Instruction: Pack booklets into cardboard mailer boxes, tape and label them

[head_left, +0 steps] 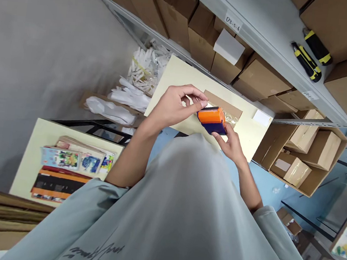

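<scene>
An orange and dark blue object [212,116], like a small box or tape dispenser, is held above a pale yellow table [173,80]. My right hand [231,145] grips its lower right side, thumb on the blue part. At its upper left corner, my left hand [184,104] has thumb and forefinger pinched together; whatever lies between them is too small to make out. Beneath the object, on the table, is a flat brown cardboard piece [226,104] with shiny clear tape or film.
Behind the table, a metal shelf [265,36] holds cardboard boxes and two yellow-black cutters [306,61]. An open carton [311,187] with smaller boxes stands right. White scraps [146,66] and a side table [37,139] with booklets are at left.
</scene>
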The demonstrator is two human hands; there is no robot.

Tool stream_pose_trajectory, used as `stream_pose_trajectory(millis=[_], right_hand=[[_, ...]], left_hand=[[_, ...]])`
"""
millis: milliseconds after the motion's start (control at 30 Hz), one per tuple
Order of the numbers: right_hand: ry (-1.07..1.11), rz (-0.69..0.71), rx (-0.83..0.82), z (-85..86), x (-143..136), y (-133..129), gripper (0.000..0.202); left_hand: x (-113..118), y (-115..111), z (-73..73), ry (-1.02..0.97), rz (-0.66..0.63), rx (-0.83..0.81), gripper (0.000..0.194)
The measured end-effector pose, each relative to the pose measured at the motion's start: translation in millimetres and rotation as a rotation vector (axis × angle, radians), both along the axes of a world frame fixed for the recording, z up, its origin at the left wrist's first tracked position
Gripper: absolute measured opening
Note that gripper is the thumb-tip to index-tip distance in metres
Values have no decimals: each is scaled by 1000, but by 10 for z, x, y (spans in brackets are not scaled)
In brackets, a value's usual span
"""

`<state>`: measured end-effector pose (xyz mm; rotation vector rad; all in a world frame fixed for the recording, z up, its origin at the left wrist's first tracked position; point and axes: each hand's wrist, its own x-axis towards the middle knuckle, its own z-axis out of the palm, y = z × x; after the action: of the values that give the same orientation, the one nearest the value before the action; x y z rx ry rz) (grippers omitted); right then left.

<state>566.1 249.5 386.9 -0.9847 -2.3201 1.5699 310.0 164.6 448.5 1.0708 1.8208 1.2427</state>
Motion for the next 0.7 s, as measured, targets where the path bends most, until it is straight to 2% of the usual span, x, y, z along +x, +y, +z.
stream_pose_trajectory(millis=[133,400,600,700], right_hand=[[-79,37,42,35,81,66,63],[-230,170,24,126,123,182,60],[-332,360,-97,346,112,384,54],[-399,378,-179,475,107,579,55]], left_hand=[[5,-27,-151,-107,-7,-55,28],[137,-197,-699,-224,96,-18,24],[353,-329,-990,-369,198,-60,29],[306,-308,-1123,-440,232,-95,29]])
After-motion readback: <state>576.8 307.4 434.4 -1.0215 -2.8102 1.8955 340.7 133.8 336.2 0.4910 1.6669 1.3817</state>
